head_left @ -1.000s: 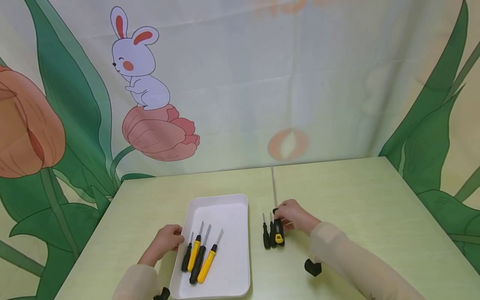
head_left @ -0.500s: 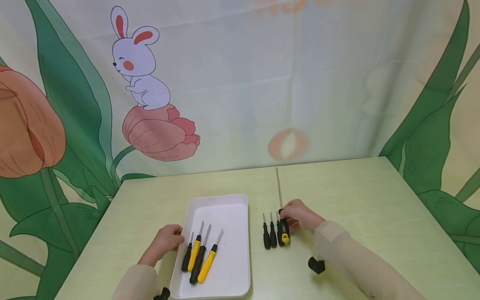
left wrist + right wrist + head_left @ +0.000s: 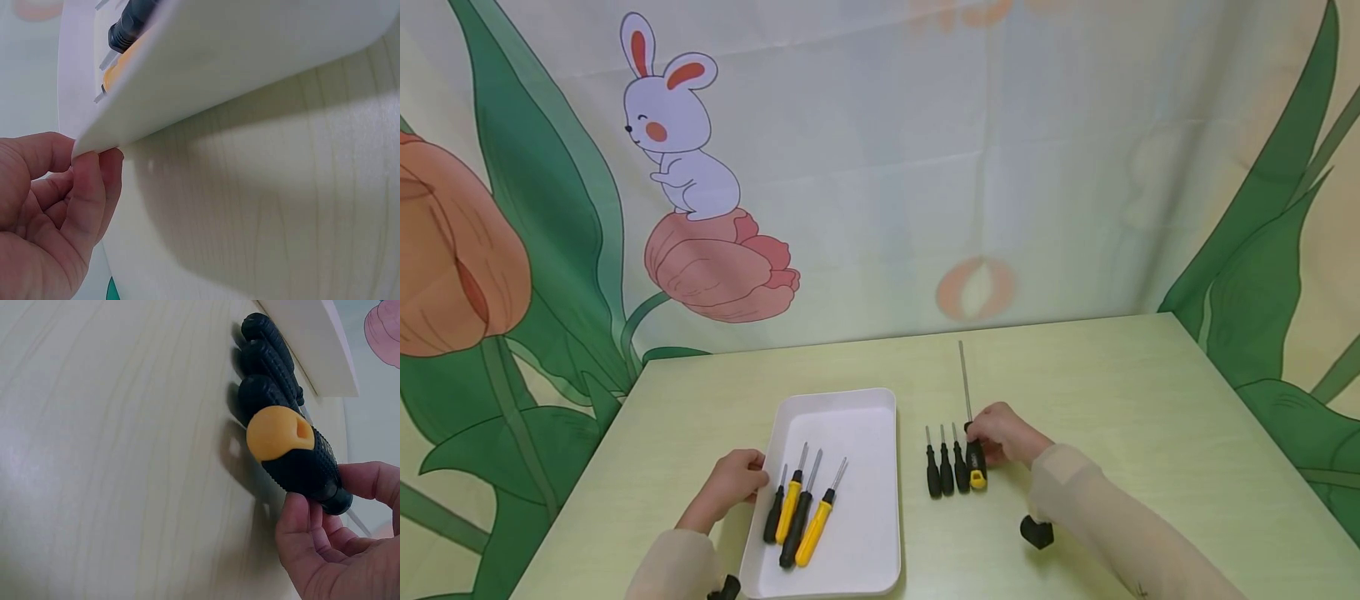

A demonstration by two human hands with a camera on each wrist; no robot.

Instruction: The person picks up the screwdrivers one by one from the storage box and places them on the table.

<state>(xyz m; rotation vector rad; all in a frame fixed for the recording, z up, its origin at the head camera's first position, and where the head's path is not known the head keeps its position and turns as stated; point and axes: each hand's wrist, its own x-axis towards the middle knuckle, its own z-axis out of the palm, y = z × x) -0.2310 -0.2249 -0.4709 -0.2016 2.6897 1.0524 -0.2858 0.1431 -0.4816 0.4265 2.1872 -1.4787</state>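
The white tray [image 3: 857, 442] has four screwdrivers in it: two black-handled ones [image 3: 796, 531] and two yellow-handled ones [image 3: 816, 528], in alternating order. The left hand [image 3: 733, 482] pinches the tray's left rim. Over on the right, the right hand [image 3: 1002, 435] pinches the long screwdriver [image 3: 975, 460] between thumb and fingers at the shaft end of its black handle, on the table [image 3: 1097, 400], right of three small black screwdrivers [image 3: 947, 473]. Its long axis runs away from the person, tip pointing far and slightly left, yellow butt end near.
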